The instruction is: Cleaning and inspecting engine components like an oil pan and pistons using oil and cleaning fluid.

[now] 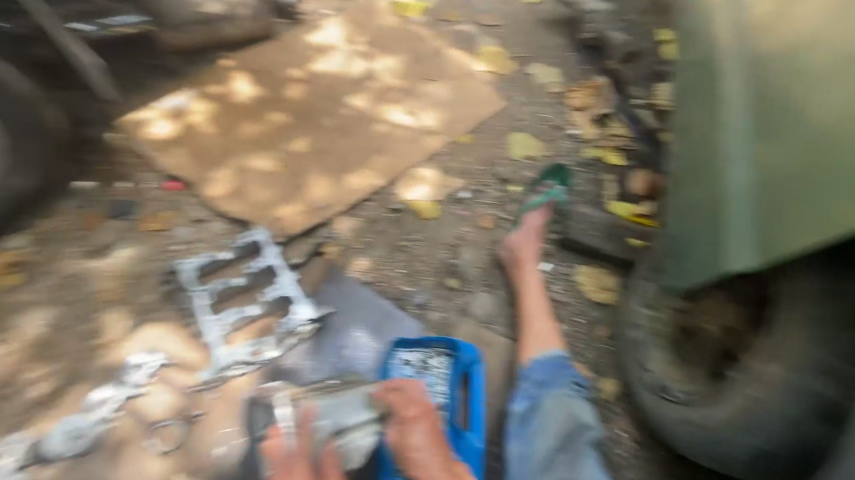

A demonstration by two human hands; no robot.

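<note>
The grey metal part (330, 414) is sitting gripped between both hands, left hand (299, 470) and right hand (416, 432), apparently (blur) over a blue tray (472, 394); slipping could be pinching fingers.

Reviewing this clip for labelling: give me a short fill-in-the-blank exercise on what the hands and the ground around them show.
1. Both hands, the left hand and right hand, grip one grey ____ part.
2. Under the right hand lies a ____ plastic tray.
3. The flat brown sheet on the ground is ____.
4. The foot wears a ____ sandal.

Missing words: metal; blue; cardboard; green
</note>
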